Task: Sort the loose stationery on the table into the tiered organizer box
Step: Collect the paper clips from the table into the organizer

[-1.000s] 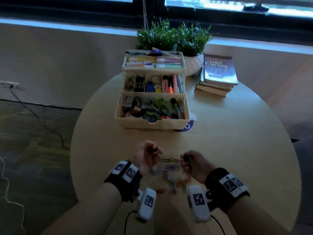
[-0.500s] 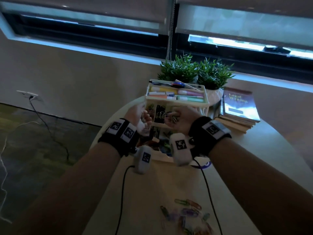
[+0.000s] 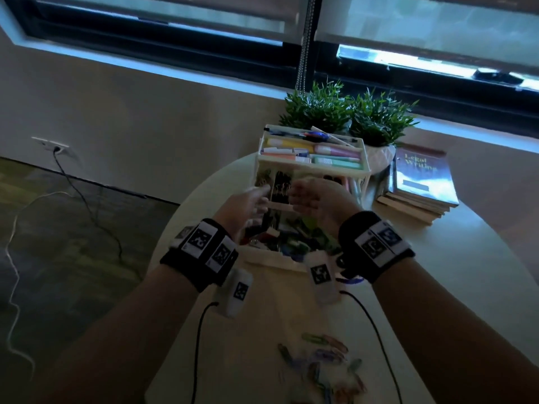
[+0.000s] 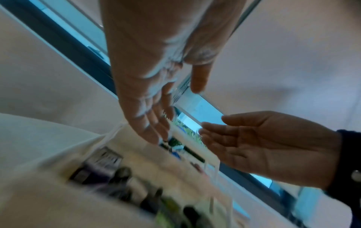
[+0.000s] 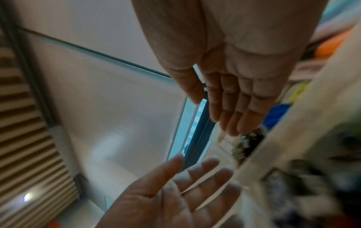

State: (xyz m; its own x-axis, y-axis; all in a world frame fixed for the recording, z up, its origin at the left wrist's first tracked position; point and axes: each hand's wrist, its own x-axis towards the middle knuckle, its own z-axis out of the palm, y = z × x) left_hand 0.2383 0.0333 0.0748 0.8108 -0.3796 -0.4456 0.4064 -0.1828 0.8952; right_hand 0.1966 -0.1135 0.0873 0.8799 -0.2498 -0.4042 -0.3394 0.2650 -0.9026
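Observation:
The cream tiered organizer box (image 3: 309, 169) stands at the far side of the round table, its top tray full of highlighters and pens. My left hand (image 3: 248, 201) and right hand (image 3: 315, 196) hover side by side over the middle tier, which holds black binder clips (image 3: 281, 182). Both palms are flat with straight fingers and hold nothing: left hand (image 4: 148, 98), right hand (image 5: 230, 86). Several coloured paper clips (image 3: 323, 363) lie loose on the table near me. The lower tier (image 3: 288, 243) shows mixed stationery between my wrists.
Two potted green plants (image 3: 347, 112) stand behind the box by the window. A stack of books (image 3: 420, 182) lies to the right of the box. Cables hang from my wrist cameras (image 3: 204, 330) over the table. The floor (image 3: 58, 243) drops off to the left.
My hands picked up paper clips from the pile near me, carried them to the box's middle tier, and have now spread flat and empty above it. The view tilted up.

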